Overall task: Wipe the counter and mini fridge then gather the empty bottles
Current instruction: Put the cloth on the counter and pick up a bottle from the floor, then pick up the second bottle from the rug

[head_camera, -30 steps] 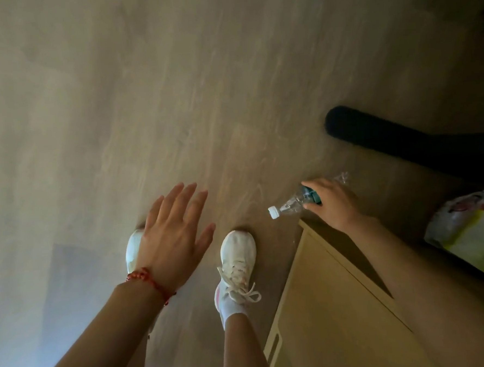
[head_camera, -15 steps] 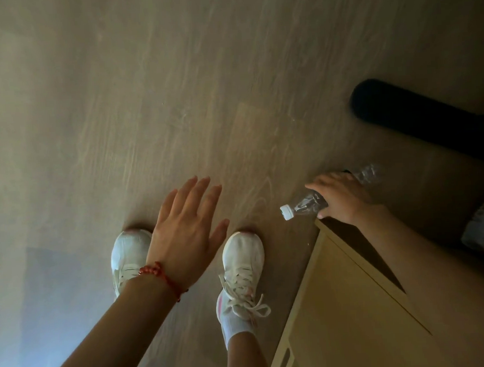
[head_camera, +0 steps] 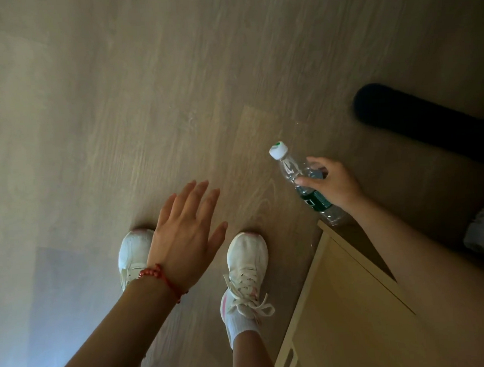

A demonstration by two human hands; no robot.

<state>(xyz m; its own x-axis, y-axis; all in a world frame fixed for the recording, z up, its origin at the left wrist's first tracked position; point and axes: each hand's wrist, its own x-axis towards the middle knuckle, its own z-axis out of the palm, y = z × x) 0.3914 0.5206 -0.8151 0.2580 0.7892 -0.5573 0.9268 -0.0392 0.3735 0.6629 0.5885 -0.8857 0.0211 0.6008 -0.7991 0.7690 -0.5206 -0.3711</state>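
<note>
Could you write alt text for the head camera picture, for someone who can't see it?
Looking down at a wooden floor, a person's right hand grips a clear plastic bottle with a white cap and green label. The left hand, with a red bracelet at the wrist, spreads open and empty above white sneakers, beside a pale wooden cabinet.

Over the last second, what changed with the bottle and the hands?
The right hand has swung the bottle round: its white cap, which pointed left across the floor, now points up and away, and the green label shows below the fingers. Grip unchanged. The left hand stays open and empty above the shoes.
</note>
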